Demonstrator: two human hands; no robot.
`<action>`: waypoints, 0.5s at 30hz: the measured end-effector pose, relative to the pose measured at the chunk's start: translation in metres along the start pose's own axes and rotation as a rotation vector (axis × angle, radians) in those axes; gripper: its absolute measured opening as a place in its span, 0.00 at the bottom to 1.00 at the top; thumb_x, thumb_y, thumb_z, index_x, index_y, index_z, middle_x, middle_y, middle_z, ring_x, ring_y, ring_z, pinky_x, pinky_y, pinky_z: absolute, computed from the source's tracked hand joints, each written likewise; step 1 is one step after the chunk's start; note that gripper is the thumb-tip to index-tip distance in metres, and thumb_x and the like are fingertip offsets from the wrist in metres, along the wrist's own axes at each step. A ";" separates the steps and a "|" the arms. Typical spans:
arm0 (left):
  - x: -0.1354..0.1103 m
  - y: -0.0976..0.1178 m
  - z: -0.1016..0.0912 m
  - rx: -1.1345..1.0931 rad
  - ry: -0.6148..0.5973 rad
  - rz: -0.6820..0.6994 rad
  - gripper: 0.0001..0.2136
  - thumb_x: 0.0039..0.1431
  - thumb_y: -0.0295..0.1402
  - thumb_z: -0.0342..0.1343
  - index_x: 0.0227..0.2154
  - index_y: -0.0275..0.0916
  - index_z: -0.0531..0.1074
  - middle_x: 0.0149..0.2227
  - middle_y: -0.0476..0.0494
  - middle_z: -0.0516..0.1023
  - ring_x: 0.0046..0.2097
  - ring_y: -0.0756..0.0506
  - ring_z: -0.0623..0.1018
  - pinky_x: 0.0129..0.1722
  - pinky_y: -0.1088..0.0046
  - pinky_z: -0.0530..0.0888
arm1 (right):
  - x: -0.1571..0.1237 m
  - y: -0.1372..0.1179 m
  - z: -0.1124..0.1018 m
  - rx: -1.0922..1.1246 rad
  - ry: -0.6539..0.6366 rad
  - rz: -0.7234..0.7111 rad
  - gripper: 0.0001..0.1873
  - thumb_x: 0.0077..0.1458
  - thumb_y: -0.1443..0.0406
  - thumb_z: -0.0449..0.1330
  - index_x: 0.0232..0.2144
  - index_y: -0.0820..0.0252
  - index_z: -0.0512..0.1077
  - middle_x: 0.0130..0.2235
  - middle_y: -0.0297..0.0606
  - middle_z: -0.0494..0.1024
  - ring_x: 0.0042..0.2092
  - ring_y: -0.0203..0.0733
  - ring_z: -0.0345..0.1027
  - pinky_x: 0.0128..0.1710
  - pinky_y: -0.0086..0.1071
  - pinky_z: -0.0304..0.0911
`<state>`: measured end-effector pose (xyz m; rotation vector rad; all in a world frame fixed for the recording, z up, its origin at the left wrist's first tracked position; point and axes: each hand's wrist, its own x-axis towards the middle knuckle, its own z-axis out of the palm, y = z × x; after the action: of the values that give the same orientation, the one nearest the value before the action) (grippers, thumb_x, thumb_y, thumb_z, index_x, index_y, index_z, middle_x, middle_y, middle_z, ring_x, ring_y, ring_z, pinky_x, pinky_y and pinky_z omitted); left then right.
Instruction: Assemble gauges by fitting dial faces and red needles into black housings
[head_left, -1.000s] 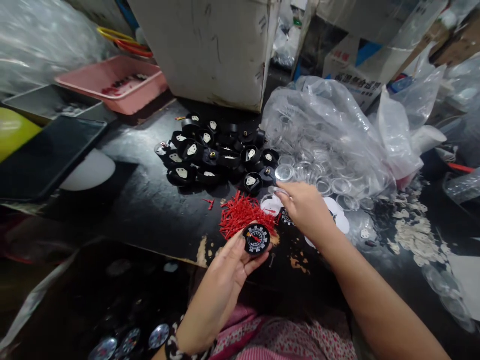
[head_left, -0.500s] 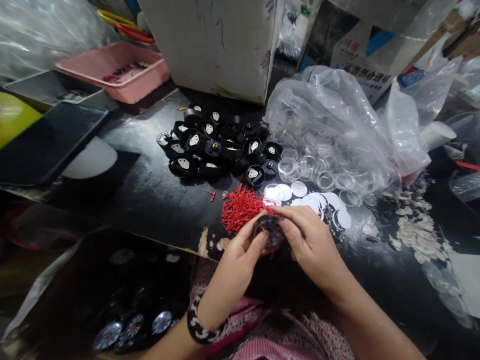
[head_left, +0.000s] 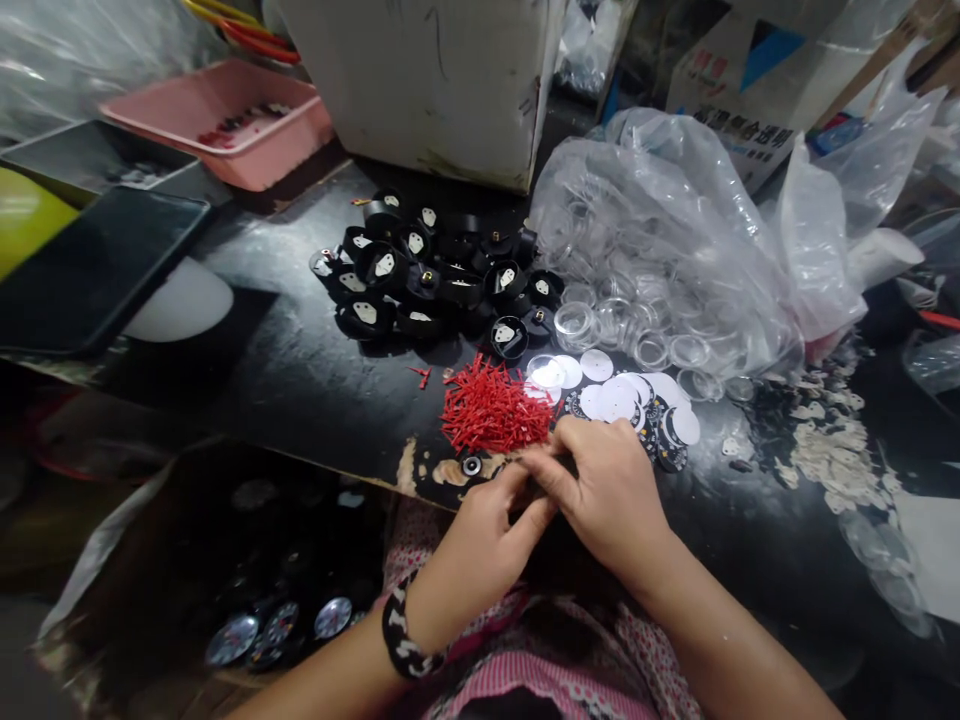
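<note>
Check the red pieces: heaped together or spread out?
Heaped: most red pieces lie piled over one another beyond the left hand; only a little red lies apart, to the left.

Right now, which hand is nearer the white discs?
Right. The right hand is just on the near side of the white discs; the left hand is farther off, left and toward the body.

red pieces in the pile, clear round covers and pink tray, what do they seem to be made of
Red pieces: probably moulded plastic, fairly matte; even bright colour, thin repeated shapes.
Clear round covers: likely hard plastic, glossy; see-through with bright glints, though glass is possible.
Pink tray: seemingly plastic, smooth with slight sheen; even colour and rounded corners.
</note>
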<state>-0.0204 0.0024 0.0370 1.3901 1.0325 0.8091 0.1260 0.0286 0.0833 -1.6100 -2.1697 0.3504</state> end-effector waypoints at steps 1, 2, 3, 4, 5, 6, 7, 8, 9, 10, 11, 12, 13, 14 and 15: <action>0.001 0.000 -0.001 0.049 -0.025 0.009 0.16 0.66 0.37 0.50 0.53 0.40 0.68 0.51 0.41 0.78 0.51 0.43 0.77 0.56 0.64 0.71 | -0.001 0.001 0.002 -0.005 -0.011 0.005 0.26 0.67 0.50 0.44 0.22 0.58 0.62 0.23 0.31 0.68 0.26 0.36 0.57 0.34 0.33 0.47; 0.002 0.000 -0.002 0.099 -0.049 0.015 0.16 0.65 0.37 0.50 0.53 0.39 0.68 0.51 0.40 0.79 0.51 0.42 0.78 0.55 0.63 0.71 | -0.002 0.003 0.004 0.001 -0.016 0.011 0.27 0.68 0.50 0.44 0.21 0.58 0.60 0.22 0.30 0.67 0.25 0.35 0.55 0.34 0.33 0.47; 0.003 0.000 -0.002 0.145 -0.069 0.020 0.15 0.65 0.36 0.50 0.53 0.39 0.69 0.50 0.39 0.79 0.50 0.42 0.78 0.54 0.63 0.72 | -0.002 0.004 0.006 0.014 -0.021 0.017 0.27 0.68 0.51 0.43 0.20 0.58 0.58 0.21 0.29 0.66 0.24 0.34 0.53 0.33 0.33 0.46; 0.005 0.000 -0.002 0.179 -0.083 0.023 0.16 0.65 0.36 0.51 0.53 0.38 0.68 0.50 0.39 0.79 0.50 0.41 0.78 0.53 0.63 0.72 | -0.003 0.006 0.008 0.028 -0.021 0.023 0.26 0.69 0.53 0.43 0.20 0.58 0.57 0.21 0.29 0.65 0.24 0.34 0.52 0.33 0.32 0.46; 0.008 0.001 -0.001 0.201 -0.092 0.026 0.16 0.64 0.35 0.51 0.53 0.38 0.68 0.51 0.39 0.79 0.50 0.41 0.78 0.53 0.63 0.73 | -0.004 0.007 0.011 0.041 -0.016 0.027 0.26 0.69 0.55 0.43 0.20 0.58 0.56 0.21 0.29 0.65 0.23 0.34 0.52 0.33 0.32 0.46; 0.010 0.003 -0.001 0.212 -0.095 0.029 0.17 0.64 0.34 0.51 0.54 0.38 0.67 0.52 0.39 0.78 0.51 0.41 0.78 0.53 0.63 0.73 | -0.004 0.009 0.013 0.054 -0.009 0.028 0.25 0.69 0.56 0.42 0.20 0.58 0.56 0.21 0.29 0.65 0.23 0.34 0.52 0.32 0.32 0.46; 0.012 0.005 0.000 0.218 -0.090 0.029 0.18 0.64 0.34 0.51 0.55 0.38 0.67 0.54 0.39 0.77 0.52 0.41 0.78 0.53 0.63 0.72 | -0.005 0.010 0.013 0.066 -0.002 0.030 0.25 0.69 0.57 0.42 0.20 0.57 0.56 0.21 0.29 0.65 0.24 0.34 0.52 0.33 0.32 0.47; 0.012 0.008 0.001 0.225 -0.080 0.029 0.18 0.63 0.34 0.51 0.56 0.38 0.67 0.54 0.39 0.77 0.52 0.41 0.77 0.54 0.63 0.72 | -0.005 0.010 0.013 0.080 0.000 0.030 0.25 0.69 0.57 0.42 0.20 0.57 0.56 0.21 0.30 0.65 0.24 0.34 0.53 0.33 0.32 0.47; 0.009 0.010 0.001 0.237 -0.068 0.028 0.19 0.63 0.34 0.51 0.56 0.39 0.67 0.55 0.40 0.77 0.53 0.41 0.77 0.55 0.63 0.71 | -0.006 0.010 0.011 0.102 -0.014 0.024 0.25 0.69 0.57 0.43 0.20 0.58 0.57 0.22 0.30 0.66 0.25 0.35 0.55 0.34 0.32 0.48; 0.004 0.012 0.000 0.258 -0.051 0.028 0.19 0.63 0.34 0.51 0.56 0.40 0.67 0.55 0.40 0.77 0.53 0.41 0.77 0.55 0.63 0.71 | -0.006 0.010 0.007 0.139 -0.047 0.009 0.24 0.69 0.56 0.44 0.21 0.58 0.59 0.23 0.30 0.67 0.26 0.35 0.57 0.34 0.32 0.49; -0.006 0.012 -0.003 0.279 -0.035 0.020 0.18 0.63 0.34 0.51 0.56 0.41 0.68 0.55 0.41 0.77 0.53 0.41 0.77 0.56 0.63 0.71 | -0.006 0.010 0.002 0.194 -0.097 -0.012 0.23 0.68 0.55 0.45 0.22 0.58 0.62 0.24 0.31 0.69 0.28 0.36 0.60 0.35 0.32 0.49; -0.019 0.010 -0.008 0.300 -0.024 0.002 0.18 0.64 0.35 0.51 0.56 0.43 0.68 0.55 0.43 0.77 0.54 0.42 0.77 0.56 0.64 0.71 | -0.007 0.011 -0.003 0.262 -0.156 -0.038 0.22 0.68 0.55 0.45 0.25 0.58 0.64 0.26 0.31 0.71 0.30 0.36 0.62 0.36 0.31 0.51; -0.036 0.003 -0.015 0.326 -0.007 -0.024 0.18 0.64 0.35 0.51 0.56 0.45 0.68 0.55 0.44 0.77 0.54 0.42 0.77 0.55 0.65 0.72 | -0.007 0.013 -0.008 0.335 -0.213 -0.064 0.21 0.68 0.54 0.46 0.27 0.57 0.67 0.28 0.31 0.73 0.31 0.37 0.64 0.36 0.31 0.52; -0.055 -0.007 -0.026 0.337 -0.002 -0.087 0.18 0.64 0.36 0.50 0.57 0.48 0.68 0.55 0.46 0.77 0.55 0.43 0.76 0.56 0.66 0.72 | -0.007 0.015 -0.013 0.401 -0.247 -0.069 0.21 0.68 0.54 0.45 0.29 0.56 0.69 0.29 0.31 0.74 0.32 0.37 0.65 0.36 0.31 0.53; -0.076 -0.020 -0.039 0.360 0.021 -0.147 0.18 0.64 0.38 0.49 0.57 0.50 0.68 0.56 0.47 0.77 0.56 0.43 0.76 0.55 0.66 0.72 | -0.007 0.019 -0.016 0.440 -0.249 -0.054 0.21 0.68 0.54 0.45 0.30 0.56 0.69 0.29 0.31 0.74 0.32 0.37 0.66 0.35 0.30 0.54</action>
<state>-0.0874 -0.0538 0.0281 1.5857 1.3265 0.5474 0.1513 0.0272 0.0878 -1.3127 -2.1083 0.9808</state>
